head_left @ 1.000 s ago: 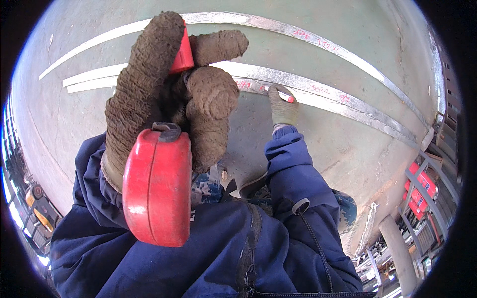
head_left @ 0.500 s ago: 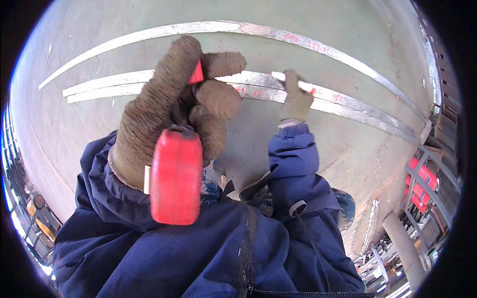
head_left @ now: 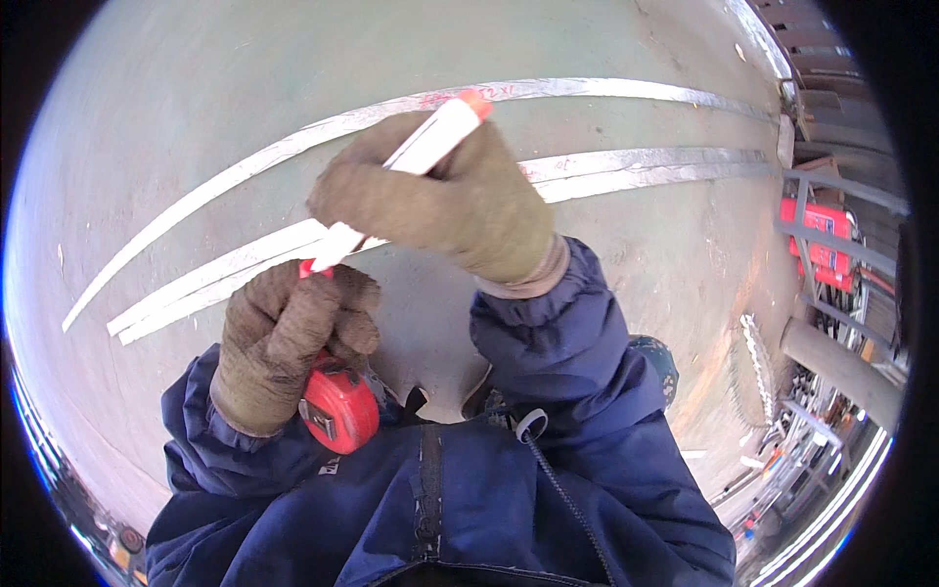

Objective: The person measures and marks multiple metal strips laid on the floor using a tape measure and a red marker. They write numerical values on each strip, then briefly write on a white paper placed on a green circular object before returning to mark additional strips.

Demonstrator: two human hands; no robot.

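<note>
Both hands in worn brown-green fabric gloves, working close together above the floor. Right hand [head_left: 460, 201]: grip curled round a white cylindrical marker pen with a red end [head_left: 430, 137]. Pen is tilted, red end far and to the right, other end near and to the left, at the left hand's fingertips. Left hand [head_left: 279, 342]: grip closed, thumb and finger pinching a small red plastic cap [head_left: 315, 267]. Pen end meets the cap; can't tell if it's seated. Same hand also has a rounded red tape measure with a dark metal clip [head_left: 344, 416] at its near side, below the fingers; exact hold partly hidden.

Beyond the hands, on the grey-green floor [head_left: 225, 117]: one long silvery metal strip [head_left: 597, 87], far side, red handwriting on it, partly behind the right hand and pen. Nearer, a pair of silvery metal strips laid side by side [head_left: 636, 174], middle section covered by the hands, red marks right of the glove. Strips look bowed from the lens.

Far right: red box-like object [head_left: 822, 235] behind grey metal bars [head_left: 841, 245]. Thick grey round pipe [head_left: 841, 367] nearer. Person wears a navy blue zipped jacket [head_left: 362, 509].
</note>
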